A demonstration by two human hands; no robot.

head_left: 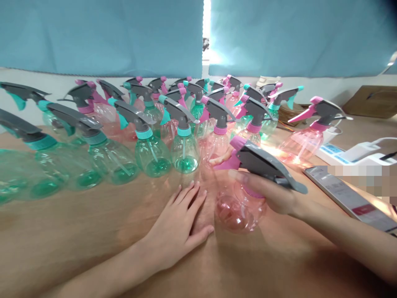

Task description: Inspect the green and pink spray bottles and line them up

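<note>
My right hand (273, 190) is wrapped round the neck of a pink spray bottle (238, 213) with a grey and pink trigger head. The bottle leans a little, its nozzle towards the upper left; whether its base touches the table I cannot tell. My left hand (176, 225) lies flat on the wooden table (124, 244), fingers spread, just left of that bottle, with nothing in it. Beyond my fingertips stand a green spray bottle (184, 155) and another green one (153, 157), both with turquoise collars.
Several more green and pink spray bottles crowd the left and back of the table. One pink spray bottle (302, 142) stands apart at right. Near it lie a phone (350, 198) and a white power strip (336, 153) with plugs. Blue curtains (102, 37) hang behind; a cardboard box (372, 101) sits back right.
</note>
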